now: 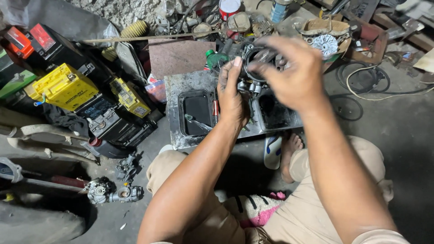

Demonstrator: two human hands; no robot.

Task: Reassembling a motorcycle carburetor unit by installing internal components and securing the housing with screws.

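Head view, near to far: my left hand [231,97] cups the carburetor [254,72] from below, fingers wrapped around its body to steady it. Right hand [294,74] sits on top, fingers pinching its round mouth. Both hover over the oily tray [178,86], catching drips.

Dim, flat light is cast from above; the raised right hand [294,72] is smeared by motion blur, and deep shadow is held at the lower corners.

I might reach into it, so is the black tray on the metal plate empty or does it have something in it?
Not empty: the black tray holds a metal tool lying across its lower part. Whether it also holds liquid, I cannot tell.
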